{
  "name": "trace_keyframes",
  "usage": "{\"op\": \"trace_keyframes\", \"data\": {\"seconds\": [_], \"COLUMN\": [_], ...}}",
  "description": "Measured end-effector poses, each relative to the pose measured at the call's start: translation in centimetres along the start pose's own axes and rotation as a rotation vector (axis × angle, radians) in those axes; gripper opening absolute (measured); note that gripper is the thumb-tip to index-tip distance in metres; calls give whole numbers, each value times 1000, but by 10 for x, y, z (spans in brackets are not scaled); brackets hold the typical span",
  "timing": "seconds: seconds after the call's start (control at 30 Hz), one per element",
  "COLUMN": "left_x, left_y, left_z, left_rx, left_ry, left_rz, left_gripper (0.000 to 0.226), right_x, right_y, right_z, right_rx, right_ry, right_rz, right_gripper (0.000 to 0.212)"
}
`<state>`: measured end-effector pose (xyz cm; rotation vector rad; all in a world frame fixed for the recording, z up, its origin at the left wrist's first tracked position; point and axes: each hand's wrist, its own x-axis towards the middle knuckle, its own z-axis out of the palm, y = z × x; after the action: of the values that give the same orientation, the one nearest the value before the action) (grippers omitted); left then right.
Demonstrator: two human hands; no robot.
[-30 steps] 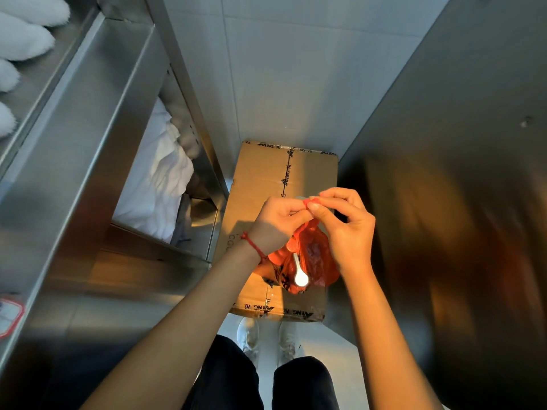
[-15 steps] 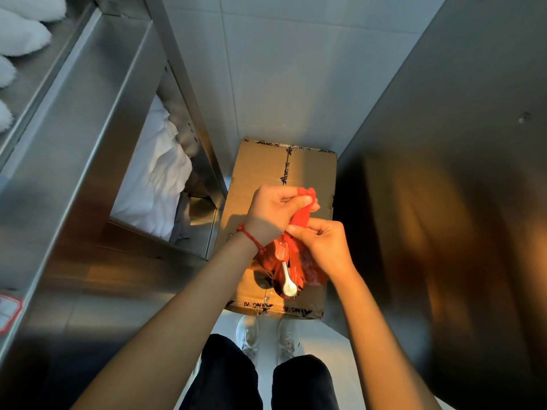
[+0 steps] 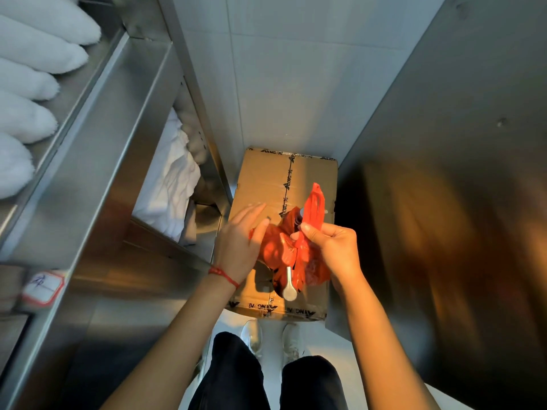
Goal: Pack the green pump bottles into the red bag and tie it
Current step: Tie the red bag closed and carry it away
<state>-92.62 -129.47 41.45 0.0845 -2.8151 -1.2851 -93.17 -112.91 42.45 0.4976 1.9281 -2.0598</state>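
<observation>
The right hand (image 3: 331, 250) pinches a handle strip of the red bag (image 3: 291, 253); at its nine o'clock the left hand (image 3: 241, 247), fingers straight, rests against the bag, which sits on the cardboard box (image 3: 266, 179) beyond

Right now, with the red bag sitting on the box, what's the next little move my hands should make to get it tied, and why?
Probably bring the left hand in to grab the other handle. The right hand pinches one twisted handle upright, while the left rests open against the side of the red bag and holds nothing. No finished knot shows, and a white pump nozzle pokes out below, on top of the cardboard box.
</observation>
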Motion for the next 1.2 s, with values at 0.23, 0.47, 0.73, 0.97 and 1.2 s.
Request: {"op": "trace_keyframes", "data": {"seconds": [0.23, 0.47, 0.73, 0.97, 1.2], "left_x": [-52, -120, -207, -286, -378], "left_y": [5, 27, 41, 43, 57], "left_z": [-12, -6, 0, 3, 10], "left_rx": [279, 359, 370, 384, 406], "left_ry": [31, 124, 307, 373, 437], "left_rz": [19, -98, -208, -332, -427], "left_gripper": [42, 47, 44, 46, 44], "right_x": [-20, -60, -113, -164, -223], "right_y": [3, 8, 18, 41, 68], "right_z": [-10, -22, -29, -33, -35], "right_rx": [28, 24, 3, -53, -67], "right_ry": [-27, -109, -263, -363, -469], "right_rz": [38, 78, 8, 19, 55], "right_gripper": [10, 13, 16, 13, 13]}}
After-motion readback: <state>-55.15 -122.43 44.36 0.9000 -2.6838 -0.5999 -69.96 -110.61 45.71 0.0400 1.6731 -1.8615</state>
